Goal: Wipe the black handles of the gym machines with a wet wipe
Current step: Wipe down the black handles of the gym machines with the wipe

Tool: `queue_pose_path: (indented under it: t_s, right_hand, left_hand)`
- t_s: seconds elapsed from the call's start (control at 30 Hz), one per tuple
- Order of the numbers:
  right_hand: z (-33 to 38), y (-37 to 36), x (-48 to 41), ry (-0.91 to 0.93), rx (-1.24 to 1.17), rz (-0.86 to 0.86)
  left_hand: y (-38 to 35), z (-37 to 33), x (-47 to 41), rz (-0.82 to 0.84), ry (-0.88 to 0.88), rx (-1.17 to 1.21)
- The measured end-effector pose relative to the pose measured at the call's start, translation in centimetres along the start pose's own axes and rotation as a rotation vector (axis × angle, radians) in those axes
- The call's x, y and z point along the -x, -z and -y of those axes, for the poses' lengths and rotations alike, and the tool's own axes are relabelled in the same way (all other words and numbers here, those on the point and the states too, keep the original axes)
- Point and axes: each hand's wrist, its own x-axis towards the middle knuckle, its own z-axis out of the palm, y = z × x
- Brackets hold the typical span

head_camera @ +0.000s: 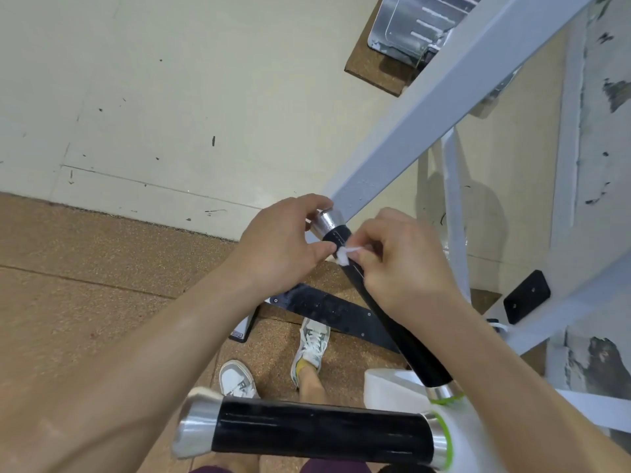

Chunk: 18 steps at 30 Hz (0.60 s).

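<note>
1. My left hand (pixel 283 244) curls its fingers over the silver cap (pixel 327 221) at the upper end of the black handle (pixel 406 336), with the thumb just beside the wipe.
2. My right hand (pixel 399 264) pinches a small bunched wet wipe (pixel 345 256) between thumb and fingertips and presses it on the handle just below the cap.
3. That handle slants down from the white frame beam (pixel 444 97).
4. A second black handle (pixel 321 435) lies crosswise nearer to me.
5. My sneakers (pixel 310 346) stand on the brown floor (pixel 102 268).
</note>
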Motion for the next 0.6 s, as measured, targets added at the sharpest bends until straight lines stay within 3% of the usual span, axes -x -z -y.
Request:
queue_pose_path:
  t_s: [0.1,0.3,0.47,0.6]
  right_hand:
    - [-0.7,1.2,2.4,0.022,0.011,0.064]
    - [1.3,-0.8,-2.5,0.017,0.000,-0.020]
    - [0.1,0.7,1.9,0.084,0.086,0.037]
    - [2.0,-1.0,-3.1,0.092,0.070,-0.023]
  left_hand:
    - [0.1,0.2,0.1,0.007,0.021,0.007]
    - [0.1,0.2,-0.1,0.021,0.023,0.060]
    - [0.8,0.8,0.0,0.055,0.041,0.128]
    - [0.7,0.9,-0.1,0.061,0.051,0.183]
